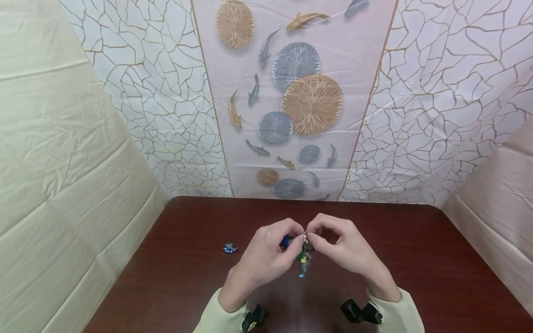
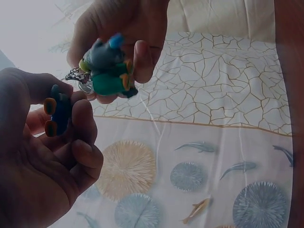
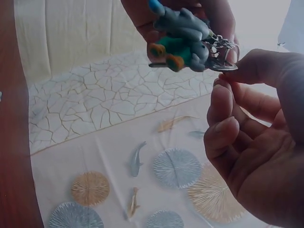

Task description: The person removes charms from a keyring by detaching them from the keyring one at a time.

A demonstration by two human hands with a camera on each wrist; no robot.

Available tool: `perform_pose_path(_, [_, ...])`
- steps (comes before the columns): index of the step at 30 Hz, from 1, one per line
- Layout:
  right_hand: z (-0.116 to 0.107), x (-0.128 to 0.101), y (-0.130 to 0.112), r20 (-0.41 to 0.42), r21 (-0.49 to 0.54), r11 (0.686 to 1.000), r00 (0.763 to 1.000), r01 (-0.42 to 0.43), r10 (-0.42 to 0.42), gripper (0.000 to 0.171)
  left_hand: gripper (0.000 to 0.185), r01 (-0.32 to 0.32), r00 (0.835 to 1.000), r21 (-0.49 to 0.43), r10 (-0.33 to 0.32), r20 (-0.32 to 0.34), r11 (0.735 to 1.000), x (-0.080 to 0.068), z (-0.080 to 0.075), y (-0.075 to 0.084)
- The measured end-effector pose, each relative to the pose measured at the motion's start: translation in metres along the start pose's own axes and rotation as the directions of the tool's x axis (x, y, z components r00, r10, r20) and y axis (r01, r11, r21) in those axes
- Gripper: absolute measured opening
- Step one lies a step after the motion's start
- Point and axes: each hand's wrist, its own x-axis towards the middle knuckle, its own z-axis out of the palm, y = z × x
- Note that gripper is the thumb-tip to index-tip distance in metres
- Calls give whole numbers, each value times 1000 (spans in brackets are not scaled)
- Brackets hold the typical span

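In the head view, my left hand (image 1: 266,252) and right hand (image 1: 347,243) meet over the table, thumbs and forefingers pinched close together. Between them is a metal key ring (image 3: 225,65) with short chains; my right fingertips pinch its edge. From it hang small figures: a green one with orange feet (image 2: 108,83) and a grey one (image 2: 104,56) with a blue tip. My left hand holds a dark blue figure with orange feet (image 2: 61,114) at its fingertips. Fingers partly hide where this blue figure joins the ring.
A small blue-grey figure (image 1: 230,248) lies on the dark red-brown table (image 1: 187,286), left of my hands. Patterned cloth (image 1: 275,152) hangs behind the table's far edge. Cream cloth (image 1: 75,185) slopes along the left side, with similar cloth on the right.
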Motion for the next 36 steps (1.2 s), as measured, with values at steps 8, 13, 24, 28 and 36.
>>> perform_pose_path(8, [3, 0, 2, 15, 42, 999, 1000, -21, 20, 20, 4, -10, 1000, -30, 10, 25, 1000, -2, -2, 3])
perform_pose_path(13, [6, 1, 1, 11, 38, 999, 1000, -9, 9, 21, 4, -39, 999, -24, 40, 18, 999, -2, -3, 2])
perform_pose_path(24, [4, 1, -2, -21, 49, 998, 999, 50, -49, 25, 5, -8, 999, -28, 9, 40, 1000, -1, -4, 6])
perform_pose_path(28, [4, 0, -2, -10, 77, 995, 998, 64, -64, 26, 4, 0, 999, -36, 2, 48, 999, -2, -6, 7])
perform_pose_path(36, [4, -1, -3, -9, 77, 995, 998, 63, -62, 27, 4, 4, 998, -42, -2, 60, 999, -2, -5, 7])
